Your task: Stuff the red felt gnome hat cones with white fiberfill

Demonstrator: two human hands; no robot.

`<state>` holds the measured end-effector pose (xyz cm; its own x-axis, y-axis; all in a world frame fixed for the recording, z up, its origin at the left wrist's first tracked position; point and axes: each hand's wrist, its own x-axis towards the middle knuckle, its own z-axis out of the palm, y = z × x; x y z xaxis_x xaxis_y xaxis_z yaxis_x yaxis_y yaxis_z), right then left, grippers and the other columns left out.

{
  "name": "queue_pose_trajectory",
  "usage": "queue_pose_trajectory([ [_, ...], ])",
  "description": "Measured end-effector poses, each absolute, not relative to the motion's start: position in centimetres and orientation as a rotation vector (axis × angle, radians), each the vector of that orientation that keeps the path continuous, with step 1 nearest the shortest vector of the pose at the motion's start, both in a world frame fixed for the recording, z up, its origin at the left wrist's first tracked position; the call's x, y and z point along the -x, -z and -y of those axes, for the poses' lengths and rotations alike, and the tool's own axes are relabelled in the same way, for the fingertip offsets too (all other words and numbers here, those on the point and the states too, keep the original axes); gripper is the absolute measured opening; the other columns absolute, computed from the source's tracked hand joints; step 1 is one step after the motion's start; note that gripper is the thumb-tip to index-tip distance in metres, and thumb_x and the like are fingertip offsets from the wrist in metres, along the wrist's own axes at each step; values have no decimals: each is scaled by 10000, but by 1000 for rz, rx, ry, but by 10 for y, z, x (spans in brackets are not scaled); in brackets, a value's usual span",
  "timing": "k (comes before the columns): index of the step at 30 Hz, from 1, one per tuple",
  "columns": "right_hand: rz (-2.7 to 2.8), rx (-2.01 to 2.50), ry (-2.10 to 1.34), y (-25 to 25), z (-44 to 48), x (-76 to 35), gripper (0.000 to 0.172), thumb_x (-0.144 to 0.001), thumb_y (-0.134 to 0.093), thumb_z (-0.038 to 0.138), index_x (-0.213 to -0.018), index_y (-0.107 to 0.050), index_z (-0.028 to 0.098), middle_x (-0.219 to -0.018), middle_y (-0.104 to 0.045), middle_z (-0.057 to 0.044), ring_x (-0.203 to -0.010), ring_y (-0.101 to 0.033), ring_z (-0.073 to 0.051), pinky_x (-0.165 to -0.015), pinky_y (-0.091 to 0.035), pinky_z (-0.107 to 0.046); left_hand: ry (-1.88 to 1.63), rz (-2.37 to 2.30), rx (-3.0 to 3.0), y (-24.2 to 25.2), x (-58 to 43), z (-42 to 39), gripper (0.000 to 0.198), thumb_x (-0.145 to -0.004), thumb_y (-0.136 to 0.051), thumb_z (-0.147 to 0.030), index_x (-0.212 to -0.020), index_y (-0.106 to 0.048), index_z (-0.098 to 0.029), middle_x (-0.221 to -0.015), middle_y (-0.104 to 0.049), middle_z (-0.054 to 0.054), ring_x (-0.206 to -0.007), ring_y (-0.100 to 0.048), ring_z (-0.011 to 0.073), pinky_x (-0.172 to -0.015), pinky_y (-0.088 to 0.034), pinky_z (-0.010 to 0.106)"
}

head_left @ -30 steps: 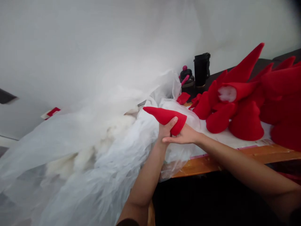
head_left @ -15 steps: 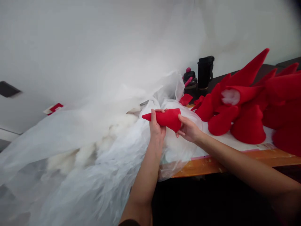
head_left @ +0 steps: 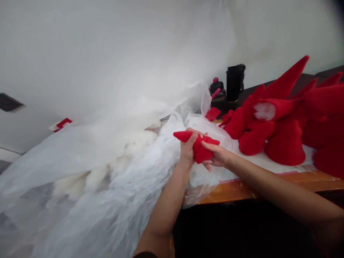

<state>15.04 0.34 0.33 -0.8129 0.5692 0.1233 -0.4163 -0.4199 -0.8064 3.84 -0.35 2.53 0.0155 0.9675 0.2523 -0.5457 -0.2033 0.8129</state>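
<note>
Both my hands hold one red felt cone (head_left: 199,148) above the table's near edge. My left hand (head_left: 187,150) is closed around its narrow part, with the pointed tip sticking out to the left. My right hand (head_left: 217,156) grips the wide open end, thumb on top. The cone is bent in the middle. Right behind it lies a big clear plastic bag (head_left: 107,168) full of white stuffing (head_left: 129,147).
A heap of stuffed red cones (head_left: 285,118) lies on the white sheet at the right of the wooden table (head_left: 268,186). A black flask (head_left: 235,83) and a dark bottle with a pink knob (head_left: 217,89) stand by the white wall behind.
The cone has come down a little and is now squeezed and bent between my hands. My left hand slid from the tip toward its middle.
</note>
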Motion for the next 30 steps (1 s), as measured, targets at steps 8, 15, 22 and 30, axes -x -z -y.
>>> queue_pose_trajectory([
  [8, 1035, 307, -2282, -10, -9, -150, 458, -948, -436, 573, -1110, -550, 160, -466, -494, 69, -297, -282, -80, -387, -537, -270, -1636, -562, -950, -37, -24, 1, 597, -819, -520, -785, -1049, -650, -250, -921, -716, 66, -930, -701, 245, -867, -560, 406],
  [15, 1091, 261, -2316, -6, -12, -150, 367, -910, -453, 495, -1150, -474, 217, -480, -495, 91, -281, -325, -97, -366, -532, -287, -1710, -642, -856, -41, -25, -1, 578, -804, -568, -769, -644, -522, -216, -591, -517, -22, -683, -630, 159, -930, -527, 404],
  [22, 1071, 254, -2345, -3, -15, -155, 368, -963, -381, 573, -1099, -473, 243, -511, -498, 82, -261, -317, -82, -347, -447, -237, -1635, -552, -863, -41, -33, 3, 613, -850, -530, -743, -549, -473, -212, -538, -476, -14, -619, -582, 146, -948, -531, 406],
  [30, 1022, 338, -2378, -5, -13, -154, 510, -946, -359, 687, -1235, -474, 282, -510, -513, 111, -232, -266, -87, -326, -437, -258, -1661, -663, -834, -39, -35, 1, 608, -862, -484, -759, -601, -516, -211, -611, -570, 0, -672, -627, 158, -943, -528, 413],
])
